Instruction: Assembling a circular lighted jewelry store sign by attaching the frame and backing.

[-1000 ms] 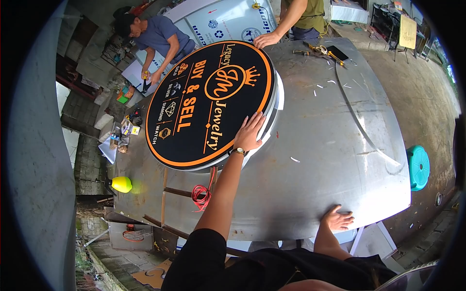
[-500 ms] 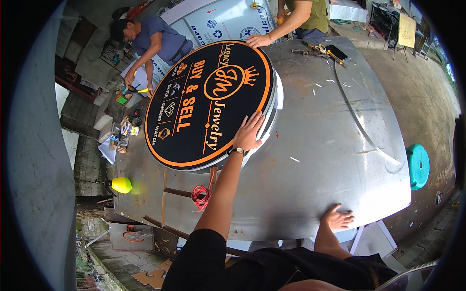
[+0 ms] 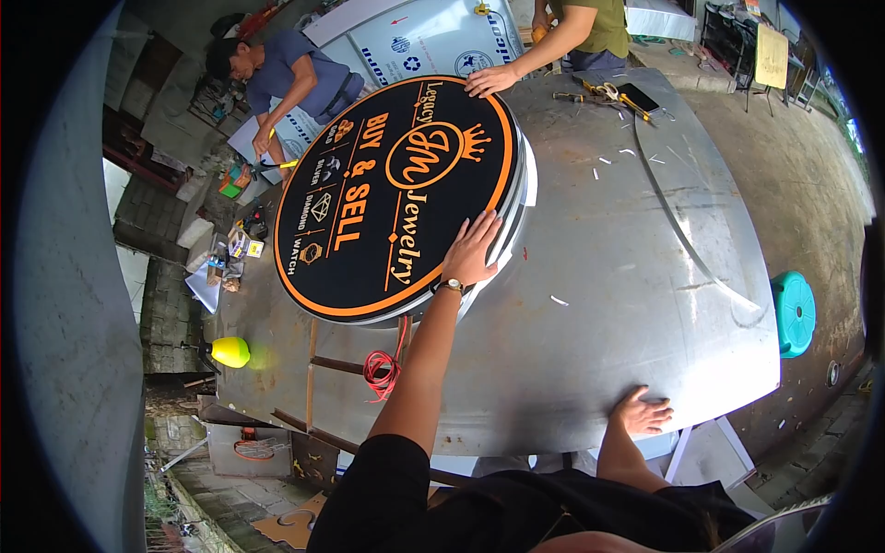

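A large round black sign (image 3: 369, 230) with an orange rim and orange and cream lettering lies face up on a grey metal table (image 3: 590, 313). My left hand (image 3: 472, 249) rests open on its near right edge, fingers stretched over the face; a watch circles that wrist. On the table's near edge, my right hand (image 3: 643, 411) lies flat with its fingers spread, holding nothing. A co-worker's hand (image 3: 490, 81) touches the far edge of the sign. Below the sign hangs a coil of red wire (image 3: 381, 370), beside my left forearm.
Scissors (image 3: 608, 91) and a dark phone (image 3: 638, 98) lie at the table's far end, near a long curved strip (image 3: 678, 226). A yellow-green bottle (image 3: 230, 351) stands at the left edge. A green stool (image 3: 795, 314) is at the right. Another person (image 3: 304, 78) bends over at the far left.
The person at the far left has shifted their arms and the yellow-handled tool slightly. My hands and the sign have stayed in place.
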Demonstrator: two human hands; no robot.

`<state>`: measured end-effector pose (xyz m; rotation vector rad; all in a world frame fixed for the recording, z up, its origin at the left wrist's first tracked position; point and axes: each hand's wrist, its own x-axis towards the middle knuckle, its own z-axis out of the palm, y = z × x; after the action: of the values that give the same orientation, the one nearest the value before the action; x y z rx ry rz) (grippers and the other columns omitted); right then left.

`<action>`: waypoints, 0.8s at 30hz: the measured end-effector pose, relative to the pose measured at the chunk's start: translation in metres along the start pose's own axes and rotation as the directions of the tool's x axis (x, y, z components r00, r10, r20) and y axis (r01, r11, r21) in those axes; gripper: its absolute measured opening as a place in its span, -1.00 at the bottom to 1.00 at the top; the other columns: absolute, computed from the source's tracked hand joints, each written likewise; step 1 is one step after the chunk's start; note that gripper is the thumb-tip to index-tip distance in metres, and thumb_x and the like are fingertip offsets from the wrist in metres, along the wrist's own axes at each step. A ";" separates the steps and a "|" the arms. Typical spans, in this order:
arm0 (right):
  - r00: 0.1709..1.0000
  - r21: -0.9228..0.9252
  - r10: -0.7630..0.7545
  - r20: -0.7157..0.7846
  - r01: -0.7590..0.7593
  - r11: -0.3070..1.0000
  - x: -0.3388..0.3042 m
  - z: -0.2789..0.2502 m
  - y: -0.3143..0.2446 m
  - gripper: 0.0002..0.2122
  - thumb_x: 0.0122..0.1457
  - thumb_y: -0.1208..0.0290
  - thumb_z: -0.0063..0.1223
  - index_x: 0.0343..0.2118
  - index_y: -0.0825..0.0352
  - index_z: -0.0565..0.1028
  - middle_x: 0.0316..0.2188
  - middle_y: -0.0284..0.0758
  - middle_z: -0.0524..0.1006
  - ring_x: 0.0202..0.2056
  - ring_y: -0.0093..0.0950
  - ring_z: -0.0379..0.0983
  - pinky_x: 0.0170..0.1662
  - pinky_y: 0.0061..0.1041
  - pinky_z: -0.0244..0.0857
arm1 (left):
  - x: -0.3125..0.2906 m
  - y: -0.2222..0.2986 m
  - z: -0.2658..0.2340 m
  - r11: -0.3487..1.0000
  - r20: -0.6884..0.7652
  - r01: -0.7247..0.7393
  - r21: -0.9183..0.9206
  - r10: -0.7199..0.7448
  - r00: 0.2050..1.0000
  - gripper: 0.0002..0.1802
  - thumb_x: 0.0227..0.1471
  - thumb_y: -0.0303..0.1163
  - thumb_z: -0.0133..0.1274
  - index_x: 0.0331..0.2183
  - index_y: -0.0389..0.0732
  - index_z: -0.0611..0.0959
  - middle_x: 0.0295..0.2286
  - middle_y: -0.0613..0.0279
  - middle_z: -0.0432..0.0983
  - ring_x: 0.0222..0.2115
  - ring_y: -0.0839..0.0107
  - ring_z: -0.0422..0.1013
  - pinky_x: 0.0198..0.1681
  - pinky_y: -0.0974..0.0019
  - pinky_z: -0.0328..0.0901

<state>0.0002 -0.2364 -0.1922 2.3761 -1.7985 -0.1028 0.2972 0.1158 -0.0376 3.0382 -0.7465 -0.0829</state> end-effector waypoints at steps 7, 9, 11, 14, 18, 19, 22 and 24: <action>1.000 0.058 -0.006 0.029 0.005 0.998 0.001 -0.001 0.001 -0.30 0.17 -0.22 -0.26 0.23 0.21 0.13 0.26 -0.17 0.13 0.31 -0.24 -0.03 0.26 0.03 -0.13 | 0.000 0.000 0.000 1.000 -0.016 -0.007 -0.002 0.007 1.000 0.02 -0.21 -0.19 0.24 0.26 -0.14 0.15 0.30 0.21 -0.09 0.31 0.33 -0.12 0.36 0.09 -0.14; 0.999 0.046 -0.009 0.038 0.008 0.999 0.001 -0.002 0.001 -0.30 0.17 -0.22 -0.26 0.23 0.20 0.14 0.27 -0.17 0.12 0.31 -0.24 -0.04 0.26 0.02 -0.13 | 0.000 0.000 0.001 1.000 -0.014 -0.005 -0.002 0.005 1.000 0.02 -0.21 -0.19 0.24 0.26 -0.14 0.15 0.30 0.20 -0.08 0.31 0.33 -0.11 0.35 0.09 -0.13; 0.999 0.037 -0.007 0.038 0.005 0.999 0.001 0.000 0.001 -0.30 0.17 -0.22 -0.26 0.24 0.20 0.13 0.27 -0.17 0.12 0.31 -0.25 -0.04 0.26 0.02 -0.13 | 0.001 0.001 0.001 1.000 -0.015 -0.008 0.001 0.008 1.000 0.02 -0.21 -0.19 0.24 0.26 -0.14 0.15 0.30 0.20 -0.08 0.31 0.32 -0.11 0.35 0.09 -0.13; 0.999 0.025 -0.005 0.041 0.004 1.000 0.001 -0.001 0.001 -0.30 0.17 -0.22 -0.26 0.24 0.20 0.13 0.27 -0.18 0.12 0.31 -0.24 -0.04 0.26 0.02 -0.12 | 0.000 0.000 0.001 1.000 -0.016 -0.010 0.003 0.010 1.000 0.02 -0.20 -0.19 0.24 0.26 -0.14 0.15 0.30 0.20 -0.08 0.31 0.32 -0.11 0.35 0.09 -0.13; 0.999 0.031 -0.002 0.052 0.000 1.000 0.000 -0.004 0.000 -0.30 0.17 -0.22 -0.25 0.24 0.19 0.13 0.27 -0.19 0.12 0.31 -0.24 -0.04 0.26 0.02 -0.12 | -0.001 0.000 0.000 1.000 -0.016 -0.011 0.004 0.011 1.000 0.01 -0.20 -0.19 0.24 0.26 -0.15 0.15 0.30 0.19 -0.07 0.31 0.32 -0.12 0.35 0.09 -0.13; 0.999 0.031 -0.001 0.052 -0.001 1.000 0.001 -0.003 0.000 -0.30 0.17 -0.22 -0.25 0.24 0.19 0.13 0.27 -0.19 0.12 0.31 -0.24 -0.04 0.26 0.02 -0.12 | 0.000 0.000 0.000 1.000 -0.016 -0.012 0.004 0.012 1.000 0.01 -0.20 -0.19 0.24 0.26 -0.15 0.15 0.30 0.19 -0.07 0.31 0.32 -0.12 0.35 0.09 -0.13; 0.999 0.034 -0.001 0.042 0.000 0.999 0.001 -0.002 0.000 -0.30 0.17 -0.22 -0.25 0.24 0.18 0.13 0.27 -0.19 0.12 0.31 -0.24 -0.04 0.26 0.02 -0.11 | 0.000 0.000 0.000 1.000 -0.026 -0.017 0.002 0.017 1.000 0.02 -0.21 -0.19 0.24 0.26 -0.16 0.16 0.30 0.19 -0.07 0.31 0.31 -0.11 0.35 0.09 -0.13; 0.999 0.029 -0.003 0.048 0.001 1.000 0.001 -0.002 0.001 -0.31 0.17 -0.21 -0.24 0.24 0.18 0.13 0.27 -0.18 0.12 0.31 -0.23 -0.04 0.26 0.02 -0.11 | 0.000 0.000 0.001 1.000 -0.027 -0.015 0.007 0.016 1.000 0.02 -0.21 -0.18 0.24 0.26 -0.16 0.16 0.30 0.19 -0.07 0.31 0.30 -0.11 0.35 0.08 -0.13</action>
<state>0.0001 -0.2375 -0.1906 2.4154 -1.8313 -0.1355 0.2971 0.1160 -0.0383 3.0329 -0.7700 -0.0397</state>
